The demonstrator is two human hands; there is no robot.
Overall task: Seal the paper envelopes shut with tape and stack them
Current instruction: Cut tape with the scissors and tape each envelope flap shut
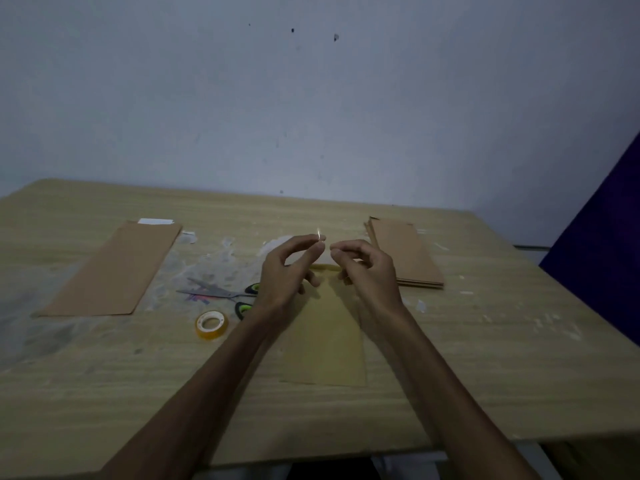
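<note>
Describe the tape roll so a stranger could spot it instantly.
On the wooden table, look just left of the person's left forearm, below the scissors. The tape roll lies there: a small yellowish ring with a white core, the only round thing among flat brown envelopes.

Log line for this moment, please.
hands: left and right pinch tape piece | under them: envelope | tape roll on table | stack right

Two bare forearms reach in from the lower edge, slim and long. No sleeves show on either; both are uncovered as far as the picture's bottom edge. The left hand and right hand wear no gloves. The wrists seem free of watch or band, and the fingers of rings, though the light is dim.
</note>
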